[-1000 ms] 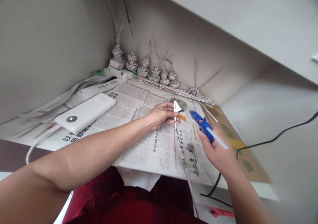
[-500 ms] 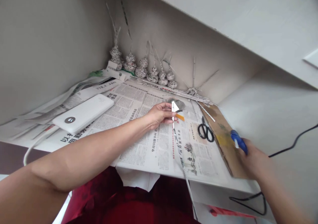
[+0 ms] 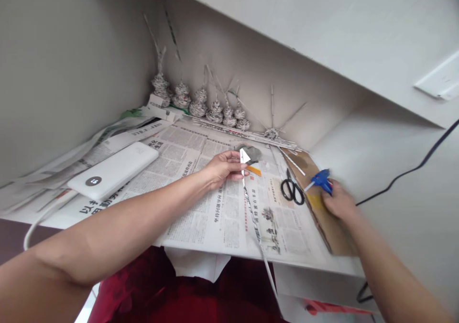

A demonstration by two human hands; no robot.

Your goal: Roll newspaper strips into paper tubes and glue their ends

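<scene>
Between the fingertips of my left hand [image 3: 226,168] is a thin paper strip [image 3: 255,227] whose long tail hangs down over the table's front edge. Its upper end, folded into a white triangular tip [image 3: 245,156], shows above the fingers. An orange piece [image 3: 254,170] shows just right of these fingers, touching or lying behind them; I cannot tell which. My right hand [image 3: 339,199] is closed around a blue glue gun [image 3: 322,181] with a white stick at its end pointing left, above the cardboard [image 3: 335,232].
Black scissors [image 3: 292,189] lie on the newspaper [image 3: 229,208]. A white power bank [image 3: 114,170] with a cable lies left. Several woven paper gourd shapes [image 3: 198,104] stand along the back wall behind thin paper rods [image 3: 247,133]. A black cord [image 3: 398,179] hangs at right.
My right hand has brought the glue gun up and left, farther over the cardboard, and turned it. My left hand still pinches the paper strip. The view has shifted slightly.
</scene>
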